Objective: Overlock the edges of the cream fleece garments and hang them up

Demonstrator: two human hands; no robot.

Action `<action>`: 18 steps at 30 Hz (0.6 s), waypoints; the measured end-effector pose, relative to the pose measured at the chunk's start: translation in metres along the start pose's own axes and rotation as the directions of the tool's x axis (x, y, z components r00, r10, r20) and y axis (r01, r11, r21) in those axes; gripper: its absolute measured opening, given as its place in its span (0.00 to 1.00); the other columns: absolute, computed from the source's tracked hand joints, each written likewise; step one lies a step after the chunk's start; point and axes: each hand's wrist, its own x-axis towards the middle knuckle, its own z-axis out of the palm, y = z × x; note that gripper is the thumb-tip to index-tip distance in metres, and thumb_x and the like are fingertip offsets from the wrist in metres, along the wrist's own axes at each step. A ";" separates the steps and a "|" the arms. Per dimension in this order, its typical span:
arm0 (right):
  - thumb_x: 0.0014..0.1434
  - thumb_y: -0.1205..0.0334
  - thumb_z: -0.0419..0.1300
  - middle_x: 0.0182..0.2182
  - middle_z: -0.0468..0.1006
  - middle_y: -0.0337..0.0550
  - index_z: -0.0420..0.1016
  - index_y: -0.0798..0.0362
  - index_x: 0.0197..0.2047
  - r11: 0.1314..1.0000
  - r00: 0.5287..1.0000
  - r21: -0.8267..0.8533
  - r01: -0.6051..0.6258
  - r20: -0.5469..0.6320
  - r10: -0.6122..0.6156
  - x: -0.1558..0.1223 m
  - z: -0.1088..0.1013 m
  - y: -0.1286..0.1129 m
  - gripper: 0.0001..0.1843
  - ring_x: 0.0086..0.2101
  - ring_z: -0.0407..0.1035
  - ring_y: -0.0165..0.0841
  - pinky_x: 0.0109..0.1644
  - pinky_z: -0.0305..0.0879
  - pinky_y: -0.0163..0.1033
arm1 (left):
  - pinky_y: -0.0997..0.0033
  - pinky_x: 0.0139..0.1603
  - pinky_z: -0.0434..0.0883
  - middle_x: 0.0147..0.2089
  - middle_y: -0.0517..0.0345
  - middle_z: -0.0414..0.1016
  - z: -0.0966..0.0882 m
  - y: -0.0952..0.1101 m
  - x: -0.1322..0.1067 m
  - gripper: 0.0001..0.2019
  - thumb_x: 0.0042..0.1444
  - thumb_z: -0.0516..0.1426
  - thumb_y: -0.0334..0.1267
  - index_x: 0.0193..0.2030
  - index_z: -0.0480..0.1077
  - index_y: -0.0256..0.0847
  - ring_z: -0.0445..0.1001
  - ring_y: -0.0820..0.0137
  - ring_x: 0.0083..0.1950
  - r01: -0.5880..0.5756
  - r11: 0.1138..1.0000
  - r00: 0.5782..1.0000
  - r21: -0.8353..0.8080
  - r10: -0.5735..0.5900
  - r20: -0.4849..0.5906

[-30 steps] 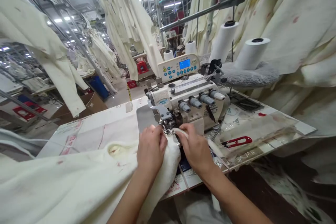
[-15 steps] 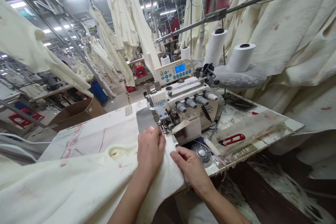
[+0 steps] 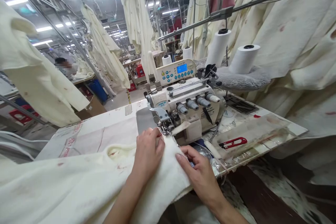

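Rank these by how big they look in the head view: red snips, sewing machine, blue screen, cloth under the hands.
1. Cloth, partly because it is nearest the camera
2. Sewing machine
3. Red snips
4. Blue screen

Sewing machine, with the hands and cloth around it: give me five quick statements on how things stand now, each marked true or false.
1. The left hand is on the cream fabric, closer to the sewing machine's needle area than the right hand. True.
2. The right hand holds the red snips. False: they lie on the table, and that hand is at the fabric's edge.
3. The control panel's screen is lit blue. True.
4. All the fabric lies right of the machine. False: much of it spreads left.
5. White thread cones stand behind the machine. True.
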 end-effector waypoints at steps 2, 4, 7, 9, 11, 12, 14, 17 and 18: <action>0.59 0.53 0.53 0.23 0.61 0.34 0.67 0.49 0.51 0.973 0.993 -0.211 0.092 -0.051 -0.105 0.000 -0.006 -0.002 0.18 0.21 0.51 0.26 0.22 0.47 0.29 | 0.65 0.41 0.57 0.34 0.59 0.66 -0.002 0.000 -0.001 0.05 0.55 0.46 0.31 0.32 0.61 0.41 0.63 0.66 0.39 0.006 1.000 1.000 -0.028 -0.006 0.005; 0.60 0.57 0.51 0.26 0.65 0.35 0.61 0.44 0.58 0.933 0.988 -0.327 0.153 0.015 -0.156 0.000 -0.011 -0.005 0.21 0.21 0.52 0.26 0.23 0.49 0.29 | 0.65 0.41 0.57 0.34 0.59 0.66 -0.002 0.001 -0.002 0.04 0.55 0.47 0.31 0.31 0.61 0.41 0.63 0.66 0.39 0.018 0.999 1.000 -0.040 -0.018 -0.008; 0.60 0.62 0.48 0.33 0.73 0.36 0.63 0.41 0.57 0.871 0.979 -0.447 0.202 0.124 -0.164 0.003 -0.015 -0.011 0.22 0.22 0.55 0.26 0.27 0.54 0.31 | 0.66 0.39 0.57 0.32 0.60 0.65 0.000 0.002 -0.003 0.04 0.55 0.47 0.32 0.29 0.60 0.41 0.63 0.67 0.37 0.023 0.998 0.999 -0.062 -0.024 -0.021; 0.58 0.65 0.48 0.28 0.73 0.34 0.63 0.40 0.57 0.845 0.986 -0.511 0.155 0.130 -0.102 0.005 -0.016 -0.016 0.23 0.19 0.54 0.26 0.26 0.52 0.31 | 0.67 0.38 0.57 0.31 0.61 0.65 0.002 0.001 -0.002 0.05 0.55 0.47 0.33 0.29 0.59 0.41 0.63 0.68 0.35 0.027 0.997 0.999 -0.071 -0.028 -0.018; 0.57 0.65 0.49 0.26 0.73 0.33 0.63 0.41 0.57 0.842 0.994 -0.530 0.105 0.093 -0.065 0.009 -0.016 -0.021 0.24 0.19 0.54 0.26 0.24 0.50 0.31 | 0.67 0.38 0.57 0.31 0.61 0.65 0.004 -0.001 0.001 0.04 0.54 0.48 0.33 0.28 0.58 0.40 0.63 0.68 0.35 0.033 0.997 0.999 -0.073 -0.035 -0.016; 0.56 0.65 0.50 0.26 0.72 0.33 0.65 0.42 0.56 0.851 0.995 -0.516 0.092 0.070 -0.066 0.011 -0.015 -0.022 0.24 0.20 0.55 0.26 0.24 0.50 0.31 | 0.67 0.38 0.57 0.31 0.61 0.66 0.005 -0.002 0.004 0.04 0.54 0.48 0.33 0.28 0.59 0.40 0.63 0.68 0.35 0.036 0.997 0.999 -0.073 -0.037 -0.018; 0.56 0.65 0.50 0.23 0.69 0.33 0.66 0.44 0.54 0.890 0.998 -0.452 0.067 0.020 -0.065 0.015 -0.014 -0.023 0.22 0.20 0.54 0.26 0.23 0.48 0.30 | 0.66 0.39 0.58 0.31 0.61 0.67 0.005 -0.005 0.010 0.03 0.54 0.49 0.33 0.29 0.59 0.40 0.64 0.68 0.36 0.040 0.997 0.998 -0.072 -0.042 -0.037; 0.56 0.61 0.52 0.17 0.56 0.29 0.63 0.49 0.50 0.960 0.999 -0.280 0.008 -0.047 -0.022 0.017 -0.010 -0.017 0.17 0.18 0.50 0.26 0.21 0.44 0.30 | 0.64 0.41 0.59 0.32 0.60 0.69 0.005 -0.008 0.014 0.03 0.54 0.49 0.32 0.30 0.62 0.40 0.66 0.67 0.37 0.030 0.998 0.997 -0.051 -0.034 -0.076; 0.56 0.60 0.53 0.17 0.54 0.28 0.62 0.50 0.48 0.978 0.998 -0.207 -0.017 -0.061 0.004 0.016 -0.010 -0.013 0.16 0.18 0.49 0.26 0.21 0.44 0.29 | 0.63 0.42 0.59 0.34 0.59 0.69 0.006 -0.008 0.011 0.03 0.54 0.49 0.33 0.32 0.63 0.40 0.66 0.66 0.39 0.015 1.000 0.993 -0.021 -0.017 -0.116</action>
